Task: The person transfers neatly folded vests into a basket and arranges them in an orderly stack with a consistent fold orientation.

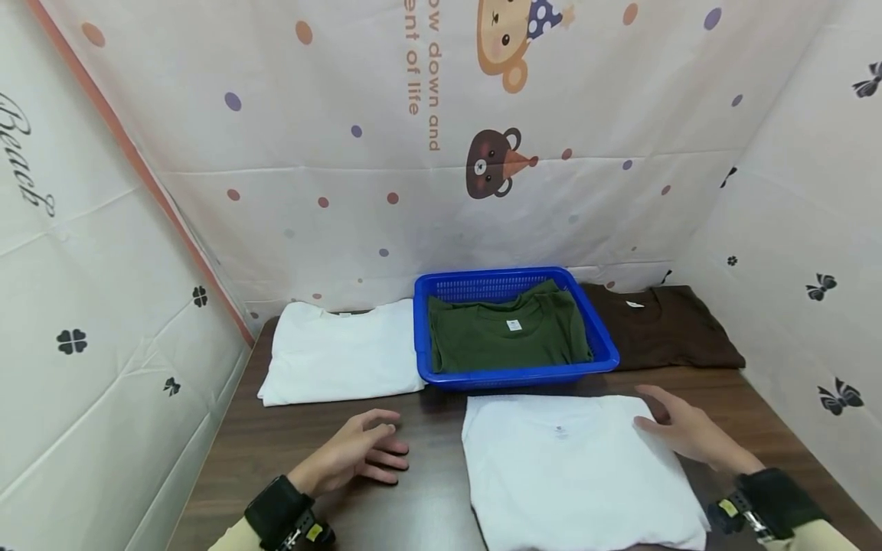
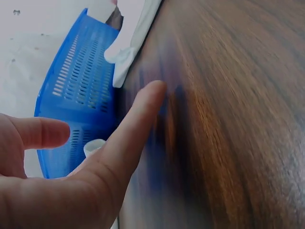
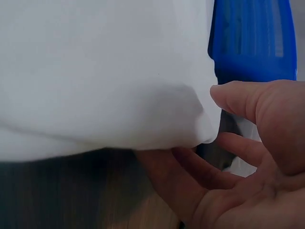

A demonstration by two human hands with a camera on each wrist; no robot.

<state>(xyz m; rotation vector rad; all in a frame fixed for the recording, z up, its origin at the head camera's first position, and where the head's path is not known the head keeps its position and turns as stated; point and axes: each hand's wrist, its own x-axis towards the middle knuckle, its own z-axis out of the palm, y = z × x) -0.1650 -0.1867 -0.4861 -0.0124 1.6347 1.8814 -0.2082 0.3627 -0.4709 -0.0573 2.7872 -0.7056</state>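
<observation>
A folded white T-shirt (image 1: 572,467) lies on the front of the table, its neckline toward the back. At its back right corner is my right hand (image 1: 689,430), thumb near the cloth edge and fingers reaching partly under it in the right wrist view; no firm pinch shows. My left hand (image 1: 358,453) hovers over bare wood left of this shirt, fingers spread and holding nothing. Behind the shirt stands a blue plastic basket (image 1: 510,376) with a folded dark green T-shirt (image 1: 496,340) inside.
Another folded white T-shirt (image 1: 338,356) lies left of the basket. A folded dark brown T-shirt (image 1: 671,329) lies to its right. Patterned cloth walls (image 1: 331,252) enclose the wooden table (image 1: 234,451) at the back and both sides.
</observation>
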